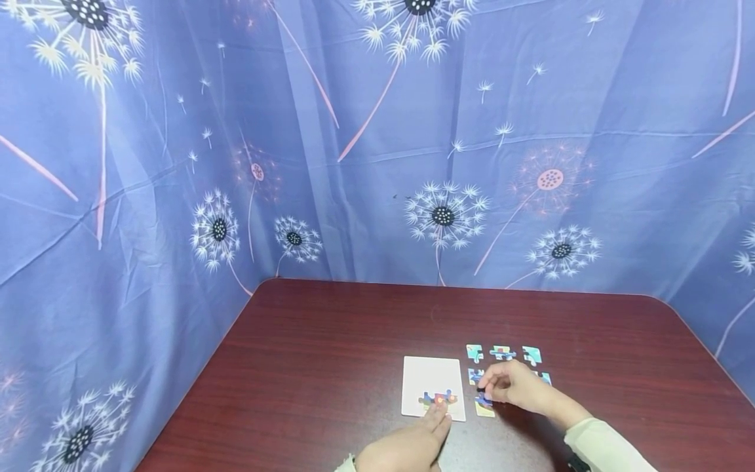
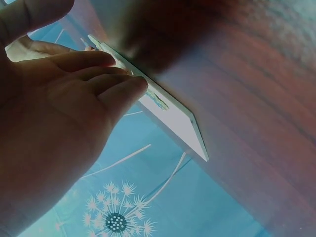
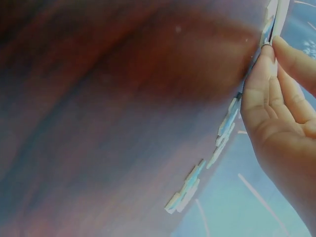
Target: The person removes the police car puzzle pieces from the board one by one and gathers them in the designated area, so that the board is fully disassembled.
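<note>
My left hand lies with straight fingers at the near edge of a square white board. Its fingertips touch the near side of a row of joined colourful puzzle pieces on the board. In the left wrist view, these fingers reach flat over the board. My right hand, just right of the board, pinches a small puzzle piece between thumb and forefinger; the fingertips partly hide it. Directly below sits a yellow and blue puzzle piece on the table.
Loose puzzle pieces lie right of the board: a corner piece, a middle one, another corner piece and several nearer ones, partly behind the right hand. The dark red wooden table meets a blue dandelion-print curtain behind.
</note>
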The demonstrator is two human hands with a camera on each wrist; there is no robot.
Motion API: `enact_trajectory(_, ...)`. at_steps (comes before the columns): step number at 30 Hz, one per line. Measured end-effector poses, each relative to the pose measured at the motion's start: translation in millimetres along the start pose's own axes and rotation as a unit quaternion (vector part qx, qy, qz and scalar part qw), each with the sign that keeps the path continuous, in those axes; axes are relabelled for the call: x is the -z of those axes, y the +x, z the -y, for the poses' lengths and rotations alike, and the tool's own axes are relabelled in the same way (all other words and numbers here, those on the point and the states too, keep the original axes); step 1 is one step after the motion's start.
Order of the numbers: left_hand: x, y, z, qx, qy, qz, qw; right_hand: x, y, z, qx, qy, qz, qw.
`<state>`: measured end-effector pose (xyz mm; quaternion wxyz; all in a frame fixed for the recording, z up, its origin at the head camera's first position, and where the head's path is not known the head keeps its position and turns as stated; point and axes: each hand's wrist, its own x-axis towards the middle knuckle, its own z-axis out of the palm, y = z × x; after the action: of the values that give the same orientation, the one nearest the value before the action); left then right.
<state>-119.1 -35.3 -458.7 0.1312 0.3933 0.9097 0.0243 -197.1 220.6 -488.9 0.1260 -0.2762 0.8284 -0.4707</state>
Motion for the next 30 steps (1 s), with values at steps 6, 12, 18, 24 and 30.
enact_trajectory(6,-0.6,1.1,-0.9,-0.004,0.006,-0.005,1.0,2,4,8,0.003,-0.009,-0.011,1.0)
enact_trajectory(12,0.7,6.3,-6.9,-0.017,0.008,0.004,0.9998,-1,18,19,0.019,-0.025,-0.009,0.999)
enact_trajectory(18,-0.9,15.6,-11.8,-0.034,0.022,0.004,0.9992,-15,39,27,0.036,-0.024,0.008,0.999)
enact_trajectory(24,-2.3,22.2,-13.7,-0.039,0.025,0.01,0.9988,-29,57,33,0.04,-0.037,0.018,0.998)
enact_trajectory(30,-2.5,23.7,-15.3,-0.042,0.034,0.009,0.9985,-40,70,31,0.039,0.0,0.048,0.998)
